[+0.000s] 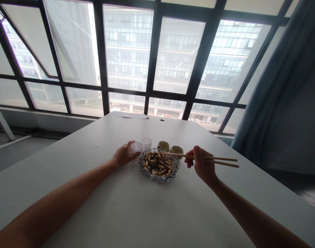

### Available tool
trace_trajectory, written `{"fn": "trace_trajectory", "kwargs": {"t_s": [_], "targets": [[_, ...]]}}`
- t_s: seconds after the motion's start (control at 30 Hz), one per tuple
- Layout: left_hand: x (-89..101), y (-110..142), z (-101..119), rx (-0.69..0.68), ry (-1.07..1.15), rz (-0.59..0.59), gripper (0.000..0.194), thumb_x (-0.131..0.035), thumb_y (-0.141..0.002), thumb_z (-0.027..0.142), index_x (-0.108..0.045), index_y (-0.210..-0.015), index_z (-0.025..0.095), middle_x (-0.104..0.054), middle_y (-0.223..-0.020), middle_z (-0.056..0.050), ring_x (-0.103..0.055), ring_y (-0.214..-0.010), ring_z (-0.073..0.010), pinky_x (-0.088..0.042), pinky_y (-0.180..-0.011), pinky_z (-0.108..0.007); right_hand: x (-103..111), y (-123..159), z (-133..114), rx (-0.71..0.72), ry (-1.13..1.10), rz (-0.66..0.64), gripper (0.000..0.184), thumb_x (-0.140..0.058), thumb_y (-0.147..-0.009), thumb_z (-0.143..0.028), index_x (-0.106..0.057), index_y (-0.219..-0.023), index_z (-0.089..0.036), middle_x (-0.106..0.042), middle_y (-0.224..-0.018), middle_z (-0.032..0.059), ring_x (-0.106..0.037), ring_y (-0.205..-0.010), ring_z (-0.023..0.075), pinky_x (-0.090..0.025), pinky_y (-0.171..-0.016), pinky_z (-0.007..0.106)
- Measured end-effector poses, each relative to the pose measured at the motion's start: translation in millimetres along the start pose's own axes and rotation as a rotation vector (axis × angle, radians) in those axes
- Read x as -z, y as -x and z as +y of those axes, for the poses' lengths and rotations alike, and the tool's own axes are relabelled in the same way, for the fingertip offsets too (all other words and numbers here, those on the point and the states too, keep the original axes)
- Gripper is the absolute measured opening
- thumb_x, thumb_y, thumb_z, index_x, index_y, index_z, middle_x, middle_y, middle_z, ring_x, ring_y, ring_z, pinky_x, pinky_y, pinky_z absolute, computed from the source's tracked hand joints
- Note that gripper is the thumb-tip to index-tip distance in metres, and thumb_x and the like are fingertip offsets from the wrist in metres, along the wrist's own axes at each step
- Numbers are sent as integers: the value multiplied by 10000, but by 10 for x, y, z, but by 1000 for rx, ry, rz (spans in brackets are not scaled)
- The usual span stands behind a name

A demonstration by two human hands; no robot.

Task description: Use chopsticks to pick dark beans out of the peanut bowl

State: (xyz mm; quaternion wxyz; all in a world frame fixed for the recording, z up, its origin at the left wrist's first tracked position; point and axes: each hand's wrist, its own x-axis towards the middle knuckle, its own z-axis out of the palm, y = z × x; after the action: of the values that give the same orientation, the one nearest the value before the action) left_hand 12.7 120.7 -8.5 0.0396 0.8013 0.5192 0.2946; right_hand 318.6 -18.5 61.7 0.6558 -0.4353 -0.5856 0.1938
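Observation:
My left hand (125, 154) is wrapped round a small translucent plastic cup (136, 147), which stands at the left rim of a glass bowl (159, 178). Peanuts (161, 168) and some dark seeds or pieces (155, 159) fill the bowl. With my right hand (202, 163) I grip a pair of wooden chopsticks (219, 159); their tips reach left over the far part of the bowl. Whether the tips pinch anything is too small to tell. Behind the bowl are a second translucent cup (146, 142) and two yellowish cups with dark markings, a left one (163, 146) and a right one (176, 150).
The white table (116, 210) stretches towards large dark-framed windows. Papers (129, 115) lie at its far edge, near two dark round holes. A blue-grey curtain (271, 96) hangs on the right. At the left is a white metal leg (3, 120).

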Motion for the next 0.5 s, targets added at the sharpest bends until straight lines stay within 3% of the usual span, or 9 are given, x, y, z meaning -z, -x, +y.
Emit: {"fn": "trace_trajectory", "kwargs": {"t_s": [0.13,0.27,0.4,0.5], "targets": [[-9,-3,5,-5,-6,-1,692,-559,-836,596,-445,-1379,182,-674,-1210,-138,-661,-1068,-306,-519,-910,-399,-4,62,-29,121,69,-93,558,-535,-898,-669,-636,-650,-180,-617,-489,31,-535,-349,124,-430,-343,234],[-24,0,-6,-43,11,47,661,-574,-836,528,-436,-1385,185,-652,-1245,-134,-643,-1104,-299,-516,-951,-416,-2,48,28,91,39,-92,556,-534,-897,-674,-636,-659,-182,-612,-486,28,-532,-346,125,-422,-337,234],[-23,-2,-26,-165,31,170,707,-652,-765,337,-399,-1408,190,-584,-1336,-134,-551,-1238,-300,-465,-1052,-443,3,33,58,40,19,-69,562,-543,-876,-696,-630,-657,-186,-612,-482,30,-528,-341,129,-417,-334,240],[-17,-10,-32,-224,33,184,691,-638,-743,231,-411,-1395,213,-568,-1356,-113,-508,-1278,-289,-430,-1097,-454,4,35,60,24,25,-74,563,-542,-874,-699,-631,-659,-187,-608,-478,28,-527,-342,132,-415,-335,243]]}}
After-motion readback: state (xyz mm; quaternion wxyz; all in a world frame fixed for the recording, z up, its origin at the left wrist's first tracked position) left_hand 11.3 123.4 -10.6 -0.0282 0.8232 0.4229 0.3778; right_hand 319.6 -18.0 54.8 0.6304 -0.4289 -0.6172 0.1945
